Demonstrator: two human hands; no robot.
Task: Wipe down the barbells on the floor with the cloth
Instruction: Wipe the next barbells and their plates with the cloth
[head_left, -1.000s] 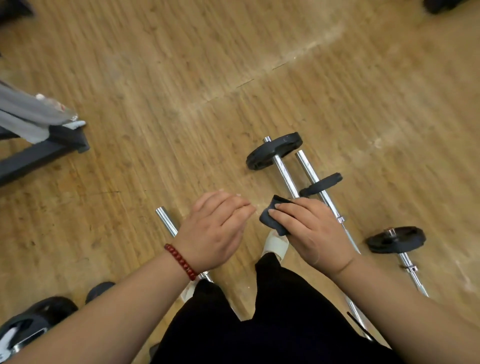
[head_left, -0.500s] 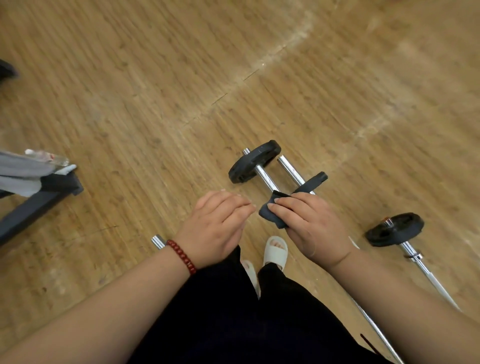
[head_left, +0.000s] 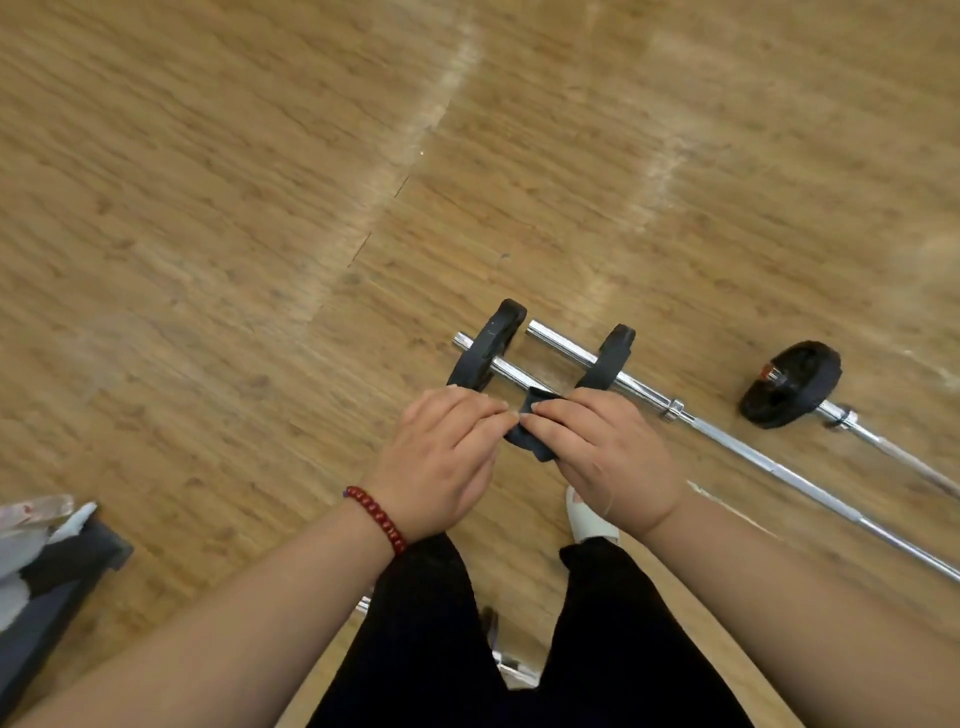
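Wood-grain plank floor (head_left: 260, 208) fills the head view, crossed by a pale worn seam. At the lower left edge stands a dark metal frame (head_left: 57, 582) with grey fabric (head_left: 15, 545) lying on it. Black trousers (head_left: 415, 623) and a white slipper (head_left: 587, 525) show below the hands, and a red bead bracelet (head_left: 376, 519) circles the left wrist.

Both hands are raised in front of the camera and hide a stretch of the nearest shaft. The left hand (head_left: 441, 462) has its fingers curled, the tips closing on the left edge of a small dark cloth (head_left: 537, 447); its thumb is hidden. The right hand (head_left: 602, 457) grips the cloth's right side with bent fingers. The cloth is bunched between the two hands, in line with the nearest shaft; whether it touches the metal cannot be told.

Three chrome barbells with black round plates lie on the floor, roughly parallel, their long axes running from upper left to lower right. The near barbell (head_left: 488, 348) has its plate standing on edge just beyond the left fingertips, its bare end pointing upper left. The middle barbell (head_left: 608, 358) lies just beside it, its shaft reaching the right edge. The far barbell (head_left: 792, 384) sits apart to the right.
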